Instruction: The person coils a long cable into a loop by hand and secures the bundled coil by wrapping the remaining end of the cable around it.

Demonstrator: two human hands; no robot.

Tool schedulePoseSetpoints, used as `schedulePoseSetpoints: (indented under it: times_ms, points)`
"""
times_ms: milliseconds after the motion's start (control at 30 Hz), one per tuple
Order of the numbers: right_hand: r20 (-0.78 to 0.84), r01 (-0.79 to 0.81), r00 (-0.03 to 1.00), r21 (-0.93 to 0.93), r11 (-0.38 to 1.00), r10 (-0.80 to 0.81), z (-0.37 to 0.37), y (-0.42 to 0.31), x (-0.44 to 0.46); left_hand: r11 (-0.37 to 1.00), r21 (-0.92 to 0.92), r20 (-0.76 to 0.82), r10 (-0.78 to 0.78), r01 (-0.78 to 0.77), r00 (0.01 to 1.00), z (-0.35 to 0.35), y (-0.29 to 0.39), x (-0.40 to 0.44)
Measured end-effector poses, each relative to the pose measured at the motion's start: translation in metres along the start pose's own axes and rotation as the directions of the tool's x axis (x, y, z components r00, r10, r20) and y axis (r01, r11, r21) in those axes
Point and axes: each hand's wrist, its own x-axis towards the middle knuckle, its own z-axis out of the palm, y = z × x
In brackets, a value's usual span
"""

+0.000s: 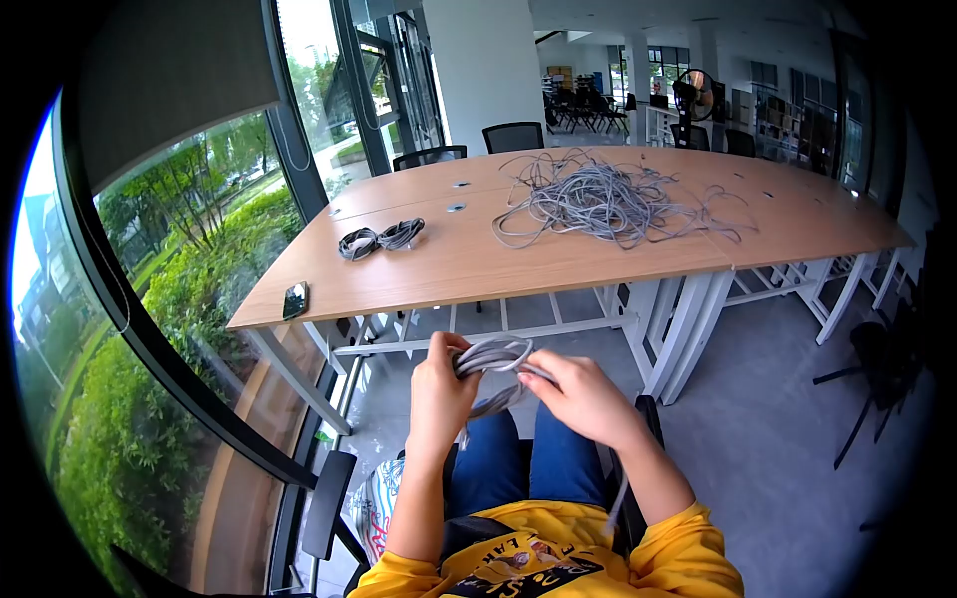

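Above my lap, a looped coil of grey cable [495,354] is held between both hands. My left hand [442,387] is closed around the coil's left side. With pinched fingers, my right hand [576,391] grips the cable at the coil's right side. A loose length of the cable hangs down by my right forearm. On the table [419,284] in front lies a large tangled heap of grey cable [608,202]. Left of that heap sits a bundled cable [382,239] in two rounded coils.
A dark phone [296,300] lies at the table's left front corner. White table legs [688,334] stand ahead of my knees. Black office chairs [513,137] are behind the table, and a fan [695,97] stands farther back. Tall windows line the left side. A printed bag [377,508] is beside my seat.
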Motion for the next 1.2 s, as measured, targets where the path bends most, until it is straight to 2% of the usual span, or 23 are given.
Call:
schedulePoseSetpoints:
  times_ms: [33, 100, 133, 167, 233, 367, 433, 467, 533, 633, 800, 900, 967, 1033, 1100, 1200]
  points:
    - [-0.005, 0.001, 1.000, -0.003, 1.000, -0.001, -0.001, -0.001, -0.002, 1.000, -0.003, 0.001, 0.005, -0.005, 1.000, 0.002, -0.001, 0.001]
    - [0.075, 0.186, 0.982, -0.338, 0.923, -0.170, -0.004, -0.008, -0.007, 0.988, 0.123, -0.013, -0.088, 0.089, 0.996, 0.004, -0.001, 0.000]
    - [0.133, 0.167, 0.984, -0.413, 0.895, -0.122, -0.004, -0.013, -0.008, 0.981, 0.172, -0.048, -0.088, 0.095, 0.995, 0.008, 0.000, 0.000]
    - [0.135, 0.169, 0.983, -0.411, 0.896, -0.123, -0.004, -0.017, -0.008, 0.985, 0.143, -0.047, -0.093, 0.099, 0.995, 0.013, -0.005, -0.001]
    - [0.067, 0.190, 0.981, -0.455, 0.870, -0.179, -0.006, -0.020, -0.007, 0.973, -0.080, 0.071, -0.213, 0.218, 0.975, 0.008, 0.001, 0.001]
    - [-0.029, 0.234, 0.960, -0.471, 0.850, -0.280, 0.002, -0.017, 0.000, 0.929, -0.201, 0.142, -0.285, 0.310, 0.948, 0.011, -0.007, 0.000]
    - [-0.147, 0.208, 0.940, -0.470, 0.858, -0.308, 0.008, -0.011, 0.003, 0.949, -0.198, 0.122, -0.225, 0.246, 0.967, 0.010, -0.005, -0.001]
    - [-0.147, 0.207, 0.940, -0.470, 0.858, -0.308, 0.009, -0.007, 0.003, 0.949, -0.198, 0.122, -0.224, 0.245, 0.967, 0.010, -0.003, -0.001]
    - [-0.174, 0.214, 0.927, -0.485, 0.848, -0.333, 0.012, 0.000, 0.002, 0.983, -0.125, 0.086, -0.124, 0.134, 0.989, 0.009, 0.001, -0.002]
    - [-0.204, 0.211, 0.908, -0.530, 0.821, -0.365, 0.012, 0.004, 0.004, 0.992, -0.043, 0.095, -0.117, 0.121, 0.989, 0.010, 0.014, -0.003]
    - [-0.182, 0.205, 0.928, -0.479, 0.853, -0.326, 0.005, 0.003, 0.004, 0.994, -0.055, 0.019, -0.093, 0.094, 0.995, 0.014, 0.011, -0.002]
    - [-0.181, 0.203, 0.933, -0.447, 0.871, -0.310, 0.003, 0.005, 0.006, 0.989, -0.056, 0.053, -0.138, 0.141, 0.989, 0.014, 0.013, -0.004]
    - [-0.207, 0.208, 0.923, -0.437, 0.875, -0.323, 0.003, 0.003, 0.004, 0.957, -0.172, 0.069, -0.227, 0.236, 0.971, 0.015, 0.011, -0.005]
    - [-0.235, 0.011, 0.966, -0.379, 0.925, -0.108, 0.003, -0.004, -0.001, 0.944, -0.198, 0.067, -0.256, 0.264, 0.964, 0.013, 0.011, -0.003]
    - [-0.217, 0.057, 0.964, -0.402, 0.914, -0.156, 0.004, -0.003, -0.002, 0.929, -0.222, 0.069, -0.287, 0.295, 0.955, 0.012, 0.010, -0.004]
    - [-0.166, 0.125, 0.960, -0.461, 0.878, -0.224, 0.005, -0.005, -0.005, 0.942, -0.232, -0.005, -0.251, 0.243, 0.968, 0.016, 0.004, -0.004]
